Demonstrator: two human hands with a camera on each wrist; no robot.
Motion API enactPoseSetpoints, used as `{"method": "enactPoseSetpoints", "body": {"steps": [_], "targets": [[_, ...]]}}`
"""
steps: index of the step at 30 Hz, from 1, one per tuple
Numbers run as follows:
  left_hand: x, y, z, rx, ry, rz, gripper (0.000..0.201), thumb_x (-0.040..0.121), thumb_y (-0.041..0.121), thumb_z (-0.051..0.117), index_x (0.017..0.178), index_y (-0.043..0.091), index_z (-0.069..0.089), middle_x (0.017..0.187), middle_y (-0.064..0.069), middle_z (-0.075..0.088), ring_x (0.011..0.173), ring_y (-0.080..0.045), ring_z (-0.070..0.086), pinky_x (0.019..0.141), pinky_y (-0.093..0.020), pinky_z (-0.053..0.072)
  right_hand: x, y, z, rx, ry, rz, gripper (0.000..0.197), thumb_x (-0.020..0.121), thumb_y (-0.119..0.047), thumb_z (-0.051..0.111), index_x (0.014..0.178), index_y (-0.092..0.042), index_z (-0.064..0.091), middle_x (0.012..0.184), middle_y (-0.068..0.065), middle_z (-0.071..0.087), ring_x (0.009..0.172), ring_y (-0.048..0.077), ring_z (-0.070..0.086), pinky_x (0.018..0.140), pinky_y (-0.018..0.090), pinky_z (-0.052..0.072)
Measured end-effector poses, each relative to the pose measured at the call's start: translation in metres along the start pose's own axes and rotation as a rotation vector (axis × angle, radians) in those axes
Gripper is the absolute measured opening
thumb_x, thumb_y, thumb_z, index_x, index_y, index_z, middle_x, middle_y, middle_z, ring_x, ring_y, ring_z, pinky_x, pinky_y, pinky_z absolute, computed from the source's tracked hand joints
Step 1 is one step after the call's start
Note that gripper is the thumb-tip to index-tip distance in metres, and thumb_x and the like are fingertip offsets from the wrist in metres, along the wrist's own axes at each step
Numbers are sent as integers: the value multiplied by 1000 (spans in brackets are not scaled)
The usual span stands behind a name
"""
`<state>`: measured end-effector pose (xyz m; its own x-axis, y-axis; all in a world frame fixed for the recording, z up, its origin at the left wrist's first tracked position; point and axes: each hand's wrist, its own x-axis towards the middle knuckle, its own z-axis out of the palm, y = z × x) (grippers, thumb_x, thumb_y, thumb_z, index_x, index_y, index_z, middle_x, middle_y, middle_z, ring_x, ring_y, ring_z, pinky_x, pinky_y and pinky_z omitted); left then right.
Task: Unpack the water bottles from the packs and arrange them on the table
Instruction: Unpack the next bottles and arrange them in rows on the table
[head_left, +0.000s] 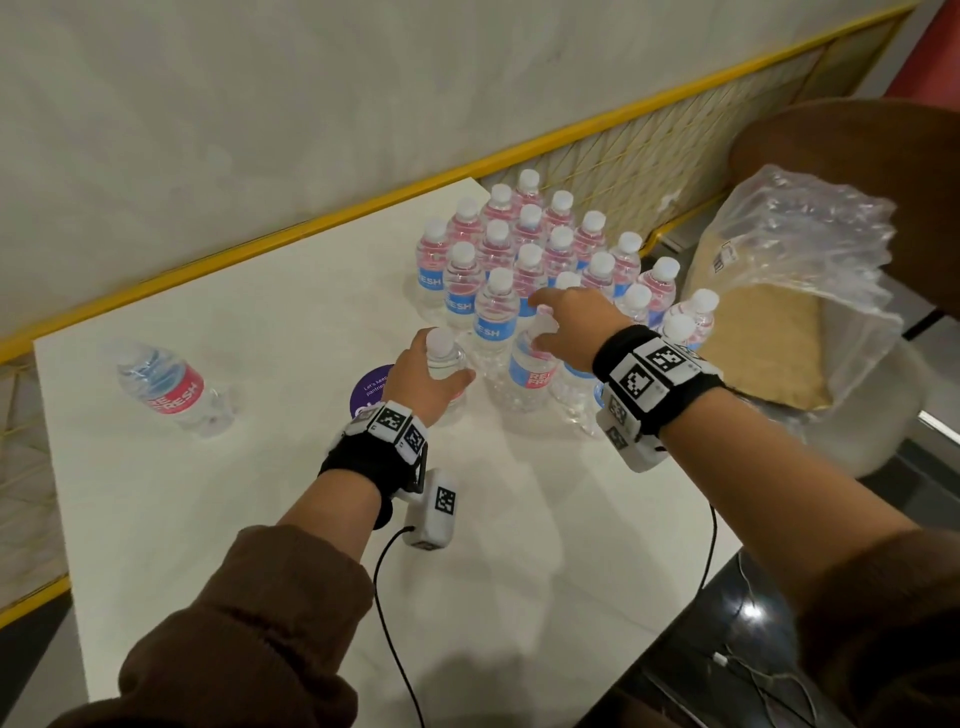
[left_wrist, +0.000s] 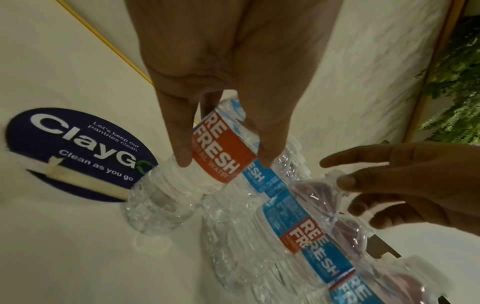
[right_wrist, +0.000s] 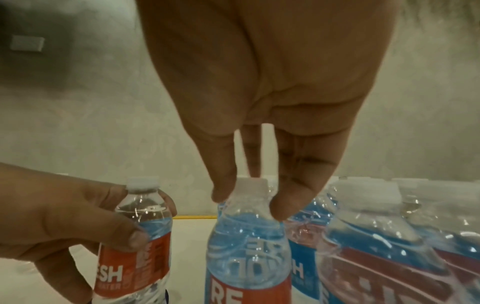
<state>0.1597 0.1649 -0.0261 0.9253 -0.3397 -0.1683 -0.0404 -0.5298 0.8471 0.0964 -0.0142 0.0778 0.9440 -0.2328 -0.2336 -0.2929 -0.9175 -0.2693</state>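
Several clear water bottles with white caps and red-and-blue labels stand in a cluster (head_left: 524, 244) at the back of the white table (head_left: 260, 493). My left hand (head_left: 444, 358) grips one upright bottle (head_left: 441, 364) by its shoulder just left of the cluster; the left wrist view shows its fingers (left_wrist: 182, 144) down over the red label of that bottle (left_wrist: 166, 197). My right hand (head_left: 540, 322) pinches the capped neck of the neighbouring bottle (right_wrist: 246, 246) between thumb and fingers (right_wrist: 288, 197). Bottles (right_wrist: 389, 246) to its right look covered by clear film.
One bottle (head_left: 166, 387) lies on its side at the table's left. A round purple sticker (head_left: 371, 392) is under my left wrist. Crumpled clear plastic wrap (head_left: 800, 249) sits on a chair right of the table. A yellow-framed rail (head_left: 311, 221) runs behind.
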Motion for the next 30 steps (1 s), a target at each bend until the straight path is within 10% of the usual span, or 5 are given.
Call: {"method": "enactPoseSetpoints", "body": {"steps": [4, 10, 30], "targets": [[-1, -1, 0, 9, 11, 15, 54, 78, 27, 73, 124, 18, 48, 113, -3, 62, 103, -24, 59, 84, -28, 40, 0, -5, 7, -5, 33, 93, 38, 91, -35, 55, 111, -3, 59, 110, 16, 62, 87, 23, 53, 71, 29, 43], [0, -1, 1, 32, 13, 35, 53, 79, 26, 72, 124, 15, 47, 113, -5, 62, 103, -25, 59, 84, -28, 41, 0, -8, 2, -36, -74, -48, 38, 91, -12, 52, 128, -16, 56, 132, 9, 55, 119, 26, 52, 96, 32, 43], [1, 0, 1, 31, 38, 31, 54, 78, 28, 73, 124, 17, 47, 102, 3, 57, 89, -17, 53, 78, -25, 37, 10, -3, 1, -127, -37, 22, 39, 89, -12, 58, 127, -10, 56, 126, 13, 57, 115, 29, 53, 93, 32, 44]]}}
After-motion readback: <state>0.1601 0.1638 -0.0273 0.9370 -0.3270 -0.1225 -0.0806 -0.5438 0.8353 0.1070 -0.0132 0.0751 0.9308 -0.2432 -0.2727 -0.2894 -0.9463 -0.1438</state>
